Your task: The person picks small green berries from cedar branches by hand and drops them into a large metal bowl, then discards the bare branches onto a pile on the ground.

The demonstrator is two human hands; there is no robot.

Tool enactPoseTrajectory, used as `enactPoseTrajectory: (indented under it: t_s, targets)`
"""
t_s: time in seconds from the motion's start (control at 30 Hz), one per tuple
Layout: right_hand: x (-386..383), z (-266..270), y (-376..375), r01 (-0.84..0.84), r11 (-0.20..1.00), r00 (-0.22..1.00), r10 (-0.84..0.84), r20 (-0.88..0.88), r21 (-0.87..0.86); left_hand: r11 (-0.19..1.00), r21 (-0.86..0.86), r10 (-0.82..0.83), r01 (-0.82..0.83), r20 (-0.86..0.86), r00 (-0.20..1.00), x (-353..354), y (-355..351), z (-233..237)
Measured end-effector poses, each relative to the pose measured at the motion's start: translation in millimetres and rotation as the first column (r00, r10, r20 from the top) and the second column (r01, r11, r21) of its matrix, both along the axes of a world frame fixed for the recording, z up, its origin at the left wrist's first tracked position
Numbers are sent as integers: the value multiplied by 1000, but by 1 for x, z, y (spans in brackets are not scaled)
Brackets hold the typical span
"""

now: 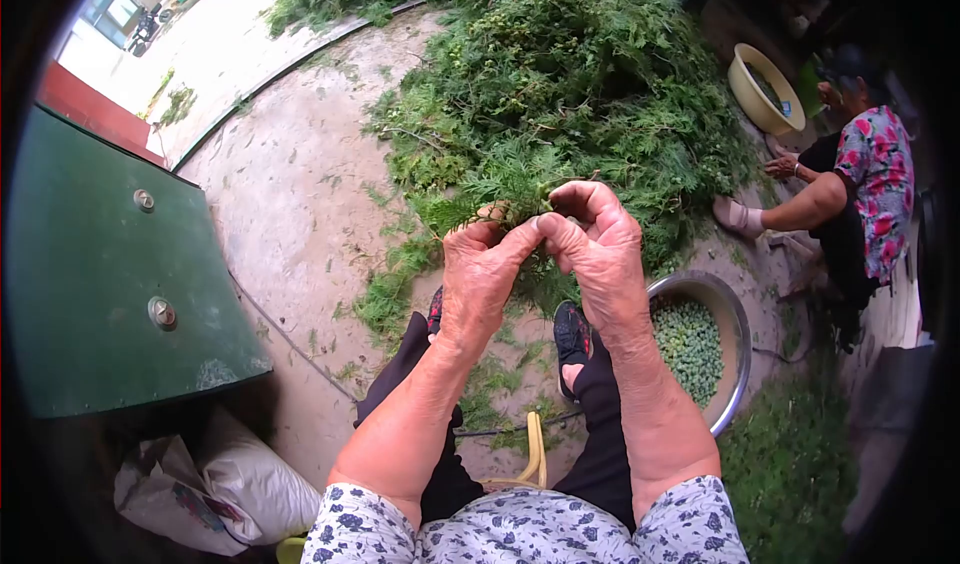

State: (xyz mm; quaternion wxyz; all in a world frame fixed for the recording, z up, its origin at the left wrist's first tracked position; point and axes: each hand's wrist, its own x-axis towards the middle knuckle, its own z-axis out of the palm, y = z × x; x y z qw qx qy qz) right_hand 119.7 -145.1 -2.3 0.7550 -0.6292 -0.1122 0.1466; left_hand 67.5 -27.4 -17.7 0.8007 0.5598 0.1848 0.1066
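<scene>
My left hand (476, 269) is closed around a green arborvitae sprig (505, 186), held in front of my body above the ground. Thumb tip to thumb tip with it, my right hand (608, 254) pinches at the sprig's stem end; its fingers partly hide what lies between them. Beyond both hands spreads a large heap of cut arborvitae branches (590, 94) bearing small pale-green cones. By my right forearm stands a metal basin (741, 339), part filled with picked green cones (688, 352).
At the right another person (875, 184) in a flowered top sits low by the heap, near a yellow basin (745, 79). A green metal door or panel (110, 264) stands at the left. White sacks (250, 479) lie below it. Loose sprigs litter the concrete floor (290, 194).
</scene>
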Motion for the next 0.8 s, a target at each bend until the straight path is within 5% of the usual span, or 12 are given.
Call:
enactPoseTrajectory:
  t_s: [0.23,0.37,0.43,0.57,0.8]
  targets:
    - [2,-1,-7,-27,996,970,46,-237,82,995,-31,-93,96,70,993,1,-2,7]
    - [5,-9,-10,-55,916,885,229,-405,398,979,-155,-122,133,79,989,1,2,20]
    - [6,-10,-11,-65,891,856,281,-434,449,942,-276,-166,191,114,980,1,3,26]
    - [11,-6,-16,-38,826,818,349,-457,563,959,-255,-104,124,94,990,1,5,12]
    - [10,13,-10,-27,929,937,152,-314,368,995,-44,-91,93,47,995,-1,6,13]
